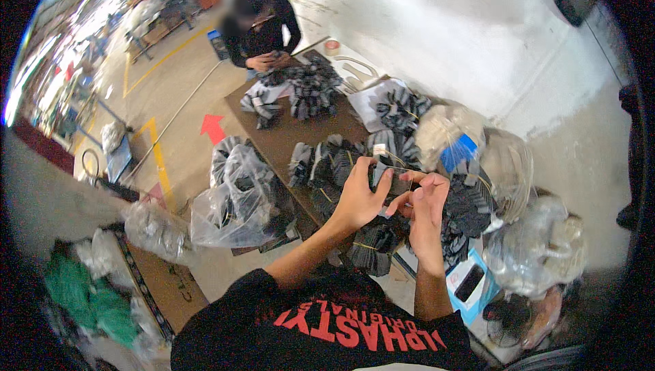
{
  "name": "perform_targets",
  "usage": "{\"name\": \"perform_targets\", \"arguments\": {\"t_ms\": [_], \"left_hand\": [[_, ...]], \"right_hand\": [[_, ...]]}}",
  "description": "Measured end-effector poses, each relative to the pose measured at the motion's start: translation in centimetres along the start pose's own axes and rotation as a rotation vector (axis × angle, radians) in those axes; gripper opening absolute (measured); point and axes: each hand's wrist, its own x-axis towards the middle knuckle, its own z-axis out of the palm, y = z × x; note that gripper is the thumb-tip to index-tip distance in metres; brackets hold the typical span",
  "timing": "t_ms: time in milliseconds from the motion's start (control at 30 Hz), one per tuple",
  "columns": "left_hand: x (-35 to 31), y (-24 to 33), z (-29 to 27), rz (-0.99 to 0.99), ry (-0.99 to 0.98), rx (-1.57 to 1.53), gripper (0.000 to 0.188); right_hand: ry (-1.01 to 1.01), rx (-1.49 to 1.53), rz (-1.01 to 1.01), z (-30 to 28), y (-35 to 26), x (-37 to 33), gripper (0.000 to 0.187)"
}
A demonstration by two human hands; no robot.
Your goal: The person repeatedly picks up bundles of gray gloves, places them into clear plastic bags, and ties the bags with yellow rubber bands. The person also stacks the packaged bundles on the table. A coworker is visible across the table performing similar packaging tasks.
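Over the middle of the brown table, my left hand (365,192) is closed around a small dark grey bundle (379,174), with thumb and fingers gripping its sides. Close beside it, my right hand (424,202) has its fingers bent and pinched toward the bundle. What looks like a thin strand runs between the two hands; it is too fine to make out clearly. Below my hands lies a dark bundle (372,245) tied with a yellow band. More grey and black bundles (333,159) sit in rows just past my left hand.
Across the brown table (263,122), a person (263,26) handles dark bundles (310,88). Left of the table stands a clear plastic bag (235,197) of dark pieces. On the right are beige bundles (447,132), a plastic-wrapped pile (535,241) and a phone (469,282).
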Motion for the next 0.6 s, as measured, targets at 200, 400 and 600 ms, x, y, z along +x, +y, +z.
{"name": "perform_targets", "arguments": {"t_ms": [200,400,600], "left_hand": [[-1.5,0.6,2.4,-0.027,-0.113,-0.1,0.042],[-1.5,0.2,0.8,-0.25,0.126,-0.319,0.043],[-2.4,-1.8,-2.5,-0.216,0.529,-0.274,0.052]], "right_hand": [[-0.142,-0.52,-0.135,-0.5,0.2,-3.9,0.022],[-0.145,-0.798,0.147,2.3,-0.3,-6.4,0.039],[-0.168,-0.815,-0.003,4.8,4.1,-6.8,0.023]]}}
